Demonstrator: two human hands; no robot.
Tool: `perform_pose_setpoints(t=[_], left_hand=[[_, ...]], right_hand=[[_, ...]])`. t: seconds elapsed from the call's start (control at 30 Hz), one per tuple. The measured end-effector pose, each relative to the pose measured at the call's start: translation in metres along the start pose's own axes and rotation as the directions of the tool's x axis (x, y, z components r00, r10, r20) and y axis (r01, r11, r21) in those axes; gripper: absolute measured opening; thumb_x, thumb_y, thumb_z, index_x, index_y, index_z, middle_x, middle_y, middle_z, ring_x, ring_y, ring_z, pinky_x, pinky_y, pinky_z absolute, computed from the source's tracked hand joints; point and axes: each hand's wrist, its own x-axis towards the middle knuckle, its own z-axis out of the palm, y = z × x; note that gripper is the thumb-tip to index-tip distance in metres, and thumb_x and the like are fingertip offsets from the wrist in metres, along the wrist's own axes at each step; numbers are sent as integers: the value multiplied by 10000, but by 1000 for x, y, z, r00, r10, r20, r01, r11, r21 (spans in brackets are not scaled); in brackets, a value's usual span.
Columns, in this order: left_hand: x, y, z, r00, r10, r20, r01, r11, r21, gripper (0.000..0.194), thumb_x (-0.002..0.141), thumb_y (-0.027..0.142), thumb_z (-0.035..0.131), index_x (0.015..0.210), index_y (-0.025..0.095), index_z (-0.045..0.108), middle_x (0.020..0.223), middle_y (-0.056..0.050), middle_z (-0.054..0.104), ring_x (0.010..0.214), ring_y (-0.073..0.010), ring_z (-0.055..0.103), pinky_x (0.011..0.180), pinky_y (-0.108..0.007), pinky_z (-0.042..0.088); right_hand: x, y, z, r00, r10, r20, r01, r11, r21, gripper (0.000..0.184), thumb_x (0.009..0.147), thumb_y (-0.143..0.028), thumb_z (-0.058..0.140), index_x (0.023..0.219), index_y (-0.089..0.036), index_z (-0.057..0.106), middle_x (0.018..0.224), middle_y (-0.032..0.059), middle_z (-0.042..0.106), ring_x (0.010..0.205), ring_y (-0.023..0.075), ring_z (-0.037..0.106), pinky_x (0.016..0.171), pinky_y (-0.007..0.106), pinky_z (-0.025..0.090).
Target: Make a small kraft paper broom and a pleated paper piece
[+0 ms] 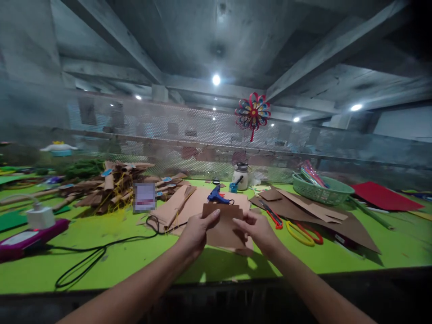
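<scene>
Both my hands hold up a brown paper piece above the green table. My left hand grips its left edge, thumb on the front and fingers behind. At the piece's right edge my right hand pinches it with bent fingers. The paper's top edge is stepped. Just behind it lies a blue glue gun on tan paper sheets.
Red and yellow scissors lie to the right on brown sheets. A green basket, red sheet, white jar, folded paper pile, black cable, pink device, and mesh screen with pinwheel.
</scene>
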Motion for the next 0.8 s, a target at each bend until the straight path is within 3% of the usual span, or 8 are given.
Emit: perform_pose_setpoints(t=[0.13, 0.27, 0.37, 0.43, 0.5, 0.6, 0.7, 0.8], left_hand=[[28, 0, -7, 1000, 11, 6, -11, 998, -65, 421, 761, 462, 649, 959, 90, 667, 881, -141, 724, 794, -244, 689, 683, -313, 538], [47, 8, -22, 997, 57, -47, -61, 994, -92, 286, 809, 333, 632, 941, 82, 662, 850, -119, 724, 752, -191, 687, 683, -266, 544], [55, 16, -35, 979, 99, -176, -119, 987, -107, 207, 826, 253, 612, 967, 108, 654, 849, -88, 726, 698, -160, 681, 656, -252, 551], [59, 20, -44, 964, 107, -245, -137, 985, -108, 218, 824, 241, 608, 1003, 123, 644, 842, -78, 727, 669, -158, 680, 637, -260, 556], [60, 22, -49, 959, 86, -269, -119, 987, -109, 248, 811, 244, 617, 1024, 117, 639, 832, -84, 728, 668, -176, 685, 638, -280, 562], [55, 22, -48, 968, 23, -250, -53, 992, -112, 256, 808, 244, 610, 1032, 122, 636, 831, -84, 730, 689, -198, 692, 638, -294, 564], [48, 20, -39, 987, -46, -151, 31, 994, -106, 263, 821, 259, 588, 1042, 126, 639, 822, -93, 730, 674, -210, 692, 618, -308, 561], [41, 15, -33, 996, -86, 8, 87, 991, -99, 309, 823, 298, 594, 1068, 116, 639, 857, -117, 729, 684, -219, 691, 647, -320, 555]], right_hand=[[31, 7, 3, 998, -1, -56, 6, 996, 91, 392, 610, -495, 750, 602, -145, 574, 509, -34, 525, 453, 84, 433, 435, 210, 331], [47, 14, -8, 998, 31, -62, -24, 994, 106, 405, 630, -525, 725, 719, -138, 648, 610, 14, 626, 555, 149, 555, 496, 245, 426], [56, 27, -18, 996, 89, -32, -83, 986, 143, 437, 638, -493, 732, 885, -135, 682, 734, 54, 691, 667, 205, 633, 576, 291, 492], [61, 40, -27, 993, 112, -37, -110, 991, 74, 463, 648, -442, 735, 993, -138, 675, 807, 79, 711, 731, 225, 658, 632, 317, 513], [65, 51, -37, 993, 82, -82, -92, 986, -139, 467, 652, -419, 729, 1013, -128, 681, 799, 97, 713, 731, 238, 661, 653, 344, 514], [70, 55, -47, 984, -28, -179, -48, 912, -408, 444, 655, -466, 707, 928, -117, 710, 837, 130, 698, 785, 263, 636, 720, 399, 489], [71, 35, -43, 960, -166, -226, 43, 885, -463, 417, 715, -523, 641, 869, -141, 709, 948, 131, 668, 879, 253, 595, 769, 384, 462], [69, 6, -23, 995, -95, 14, 95, 959, -267, 403, 813, -524, 552, 834, -147, 693, 802, 74, 662, 734, 185, 587, 669, 309, 462]])
